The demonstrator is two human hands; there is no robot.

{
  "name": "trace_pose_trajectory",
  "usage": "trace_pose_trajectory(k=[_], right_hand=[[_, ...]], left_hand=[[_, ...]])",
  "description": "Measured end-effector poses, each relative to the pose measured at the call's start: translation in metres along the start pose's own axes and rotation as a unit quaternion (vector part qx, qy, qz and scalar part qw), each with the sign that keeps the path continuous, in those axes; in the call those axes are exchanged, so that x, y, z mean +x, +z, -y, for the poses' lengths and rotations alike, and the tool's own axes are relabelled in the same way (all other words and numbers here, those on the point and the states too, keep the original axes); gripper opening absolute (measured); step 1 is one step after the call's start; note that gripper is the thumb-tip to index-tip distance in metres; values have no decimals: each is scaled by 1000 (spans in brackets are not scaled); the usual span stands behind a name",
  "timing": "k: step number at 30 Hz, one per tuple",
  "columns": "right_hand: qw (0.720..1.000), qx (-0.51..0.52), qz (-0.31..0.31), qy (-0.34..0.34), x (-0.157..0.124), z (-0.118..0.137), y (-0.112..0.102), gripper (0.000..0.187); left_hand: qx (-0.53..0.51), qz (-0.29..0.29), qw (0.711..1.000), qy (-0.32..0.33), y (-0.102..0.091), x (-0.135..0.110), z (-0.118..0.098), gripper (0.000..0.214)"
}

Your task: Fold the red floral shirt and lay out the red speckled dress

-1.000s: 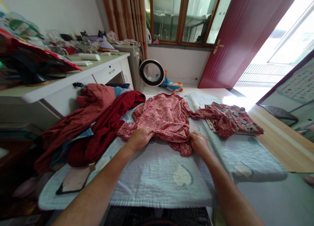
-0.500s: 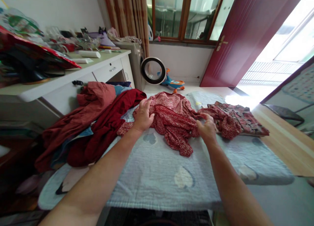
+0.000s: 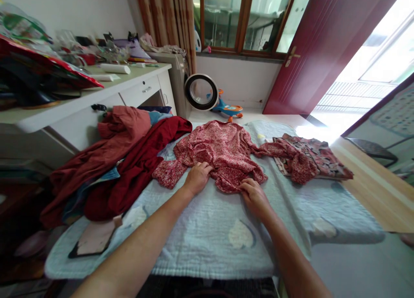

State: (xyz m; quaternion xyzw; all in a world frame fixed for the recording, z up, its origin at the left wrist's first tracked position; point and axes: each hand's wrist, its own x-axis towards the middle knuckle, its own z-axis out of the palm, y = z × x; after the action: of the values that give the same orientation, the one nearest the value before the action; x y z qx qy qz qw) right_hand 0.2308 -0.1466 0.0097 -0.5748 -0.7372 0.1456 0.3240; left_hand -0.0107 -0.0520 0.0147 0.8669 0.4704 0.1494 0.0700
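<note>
A red floral-print garment [image 3: 220, 153] lies spread on a pale blue quilted cover [image 3: 207, 229]. My left hand [image 3: 198, 177] is closed on its lower hem left of centre. At the hem's right side my right hand [image 3: 252, 193] pinches the fabric. One sleeve trails right onto a folded patterned garment [image 3: 310, 158].
A heap of dark red and rust clothes [image 3: 129, 160] lies at the left of the cover. A flat board [image 3: 93, 242] rests near the front left edge. A cluttered white desk [image 3: 97, 91] stands left, with a round fan [image 3: 201, 92] and a toy [image 3: 228, 110] on the floor behind.
Both hands went up over the garment and came back to its near hem. The garment now lies flatter, with its bottom edge drawn toward me.
</note>
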Motion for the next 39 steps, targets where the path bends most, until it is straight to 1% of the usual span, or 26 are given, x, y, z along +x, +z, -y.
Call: trace_pose_trajectory(k=[3, 5, 7, 9, 11, 12, 13, 14, 16, 17, 18, 19, 20, 21, 22, 23, 24, 25, 27, 29, 30, 32, 34, 36, 37, 39], right_hand=[[992, 102, -44, 60, 4, -3, -8, 18], [976, 174, -62, 115, 5, -3, -17, 25], [948, 258, -87, 164, 6, -3, -27, 32], [910, 337, -123, 209, 6, -5, -35, 37], [878, 380, -162, 242, 6, -9, -39, 39], [871, 379, -183, 254, 6, -11, -41, 39], [872, 357, -209, 262, 5, -13, -41, 38], [881, 311, -242, 263, 4, -14, -41, 37], [905, 156, -316, 236, 1, -12, -39, 36], [913, 68, -345, 206, -1, -9, -37, 35], [920, -6, -355, 167, -4, -5, -35, 32], [932, -50, -337, 125, -6, 1, -32, 27], [952, -62, -289, 82, -9, 7, -29, 20], [974, -53, -217, 43, -11, 12, -25, 15], [990, -37, -133, 8, -13, 17, -21, 14], [998, -28, -56, -18, -14, 21, -16, 14], [999, -33, 0, -34, -15, 23, -11, 13], [997, -52, 30, -38, -15, 23, -5, 13], [994, -105, 34, -26, -14, 22, 4, 24], [990, -141, 25, -12, -10, 17, 10, 34], [988, -151, 25, -7, -8, 15, 11, 34], [986, -161, 31, 4, -2, 11, 12, 26], [985, -168, 41, 19, 4, 10, 9, 20], [985, -162, 49, 28, 8, 10, 5, 20], [987, -147, 48, 28, 10, 10, 3, 20], [996, -84, 29, 27, 11, 13, -3, 17]], left_hand=[[27, -21, 999, 10, -11, -1, -2, 24], [39, -39, 998, 32, -22, -8, -4, 23], [54, -37, 996, 58, -34, -19, -7, 22], [75, -19, 994, 81, -43, -34, -11, 19], [93, -1, 990, 102, -47, -49, -19, 14], [96, 8, 989, 115, -46, -57, -23, 13], [93, 19, 987, 128, -45, -64, -28, 13], [86, 33, 986, 141, -43, -71, -33, 13], [67, 66, 983, 156, -37, -83, -41, 11], [60, 80, 983, 156, -34, -88, -44, 11], [55, 88, 983, 150, -32, -92, -47, 12], [51, 89, 985, 140, -30, -95, -49, 14], [47, 82, 987, 129, -29, -97, -52, 18], [42, 67, 990, 120, -27, -99, -54, 23], [37, 51, 991, 116, -26, -100, -56, 28], [31, 37, 992, 118, -25, -100, -58, 33], [26, 28, 991, 125, -23, -99, -60, 36], [21, 25, 991, 132, -21, -98, -62, 38], [15, 36, 990, 137, -17, -95, -66, 38], [19, 49, 991, 120, -14, -90, -67, 36], [22, 54, 992, 109, -12, -87, -67, 35], [20, 52, 995, 87, -12, -83, -65, 33], [-1, 39, 997, 70, -15, -80, -60, 30], [-34, 16, 998, 49, -21, -81, -53, 28], [-52, 1, 998, 35, -25, -82, -49, 27], [-86, -26, 996, 6, -34, -86, -41, 22]])
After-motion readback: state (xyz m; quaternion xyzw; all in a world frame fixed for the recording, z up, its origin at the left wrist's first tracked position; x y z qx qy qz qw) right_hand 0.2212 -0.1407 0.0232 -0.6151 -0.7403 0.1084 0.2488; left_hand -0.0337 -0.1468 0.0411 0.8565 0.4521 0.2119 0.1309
